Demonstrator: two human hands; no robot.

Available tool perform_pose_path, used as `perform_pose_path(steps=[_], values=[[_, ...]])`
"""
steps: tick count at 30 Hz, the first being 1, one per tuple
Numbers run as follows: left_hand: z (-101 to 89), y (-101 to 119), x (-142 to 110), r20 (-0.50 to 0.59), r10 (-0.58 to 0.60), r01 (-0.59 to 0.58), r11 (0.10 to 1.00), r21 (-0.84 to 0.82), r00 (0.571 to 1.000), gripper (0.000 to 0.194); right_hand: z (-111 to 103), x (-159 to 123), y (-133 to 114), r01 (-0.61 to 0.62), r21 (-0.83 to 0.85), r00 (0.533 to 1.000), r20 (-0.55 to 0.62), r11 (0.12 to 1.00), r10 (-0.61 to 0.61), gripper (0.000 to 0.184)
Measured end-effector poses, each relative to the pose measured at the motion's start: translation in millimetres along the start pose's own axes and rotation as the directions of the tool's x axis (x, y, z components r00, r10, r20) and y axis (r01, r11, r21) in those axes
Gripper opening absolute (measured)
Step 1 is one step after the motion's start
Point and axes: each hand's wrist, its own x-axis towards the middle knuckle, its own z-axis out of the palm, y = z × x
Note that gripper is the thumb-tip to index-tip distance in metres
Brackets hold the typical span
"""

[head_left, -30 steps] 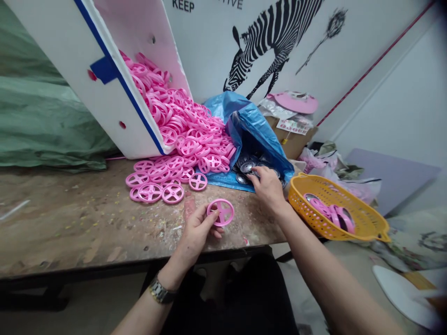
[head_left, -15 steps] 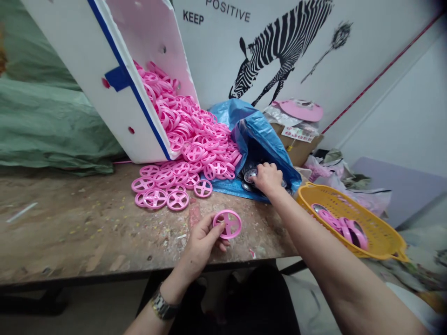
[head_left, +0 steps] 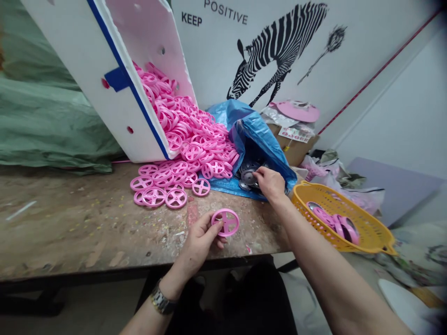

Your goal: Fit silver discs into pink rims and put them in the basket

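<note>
Between the thumb and fingers of my left hand is a pink plastic wheel ring with crossed spokes, held just above the bench. My right hand is at the mouth of a blue plastic bag. Its fingers pinch the edge of a round silver wheel cover. More silver discs lie around it in the bag, partly in shadow. A heap of pink wheel rings spreads onto the bench left of the bag.
A tilted white foam box spills the rings. At the right stands a yellow basket holding several pink-and-silver wheels. Behind the bag is a cardboard box with a pink cap visor. The worn wooden bench ends close to my body.
My right hand has shifted slightly and its fingers now pinch a silver cover's edge, turned more face-up. My left hand keeps the pink ring nearly still. The view has moved a little.
</note>
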Motion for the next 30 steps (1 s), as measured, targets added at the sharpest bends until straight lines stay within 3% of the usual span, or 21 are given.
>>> perform_pose_path(steps=[6, 9, 11, 14, 16, 18, 21, 30], values=[[1.6, 3, -1, -0.002, 0.006, -0.006, 1.000, 0.005, 1.000, 0.039, -3, -16, 3, 0.030, 0.044, 1.000, 0.003, 0.999, -0.030, 0.023], [2.1, 2, 0, -0.019, 0.000, 0.001, 1.000, 0.014, 1.000, 0.041, -4, -24, 5, 0.022, 0.232, 1.000, -0.014, 0.973, -0.019, 0.019], [2.6, 1, 0, -0.039, 0.004, -0.004, 1.000, 0.008, 0.999, 0.043, -7, -31, 6, 0.006, 0.461, 1.000, -0.003, 0.887, -0.005, 0.017], [3.6, 1, 1, -0.076, 0.010, -0.012, 0.999, -0.029, 0.997, 0.043, -16, -49, 5, -0.046, 0.762, 0.999, 0.044, 0.646, 0.019, 0.019], [4.2, 2, 2, -0.099, 0.002, -0.008, 0.998, -0.059, 0.995, 0.043, -26, -67, 2, -0.075, 0.865, 0.997, 0.076, 0.496, 0.017, 0.025], [4.9, 4, 2, -0.106, -0.014, 0.005, 0.997, -0.078, 0.994, 0.044, -38, -86, -2, -0.101, 0.911, 0.994, 0.111, 0.401, -0.001, 0.028], [6.6, 7, 3, -0.090, -0.035, 0.028, 0.997, -0.074, 0.995, 0.045, -53, -113, -7, -0.141, 0.931, 0.987, 0.160, 0.337, -0.029, 0.031], [20.8, 18, -8, 0.002, -0.051, 0.051, 0.998, 0.038, 0.999, 0.048, -55, -151, -23, -0.229, 0.929, 0.970, 0.242, 0.291, -0.008, 0.035]])
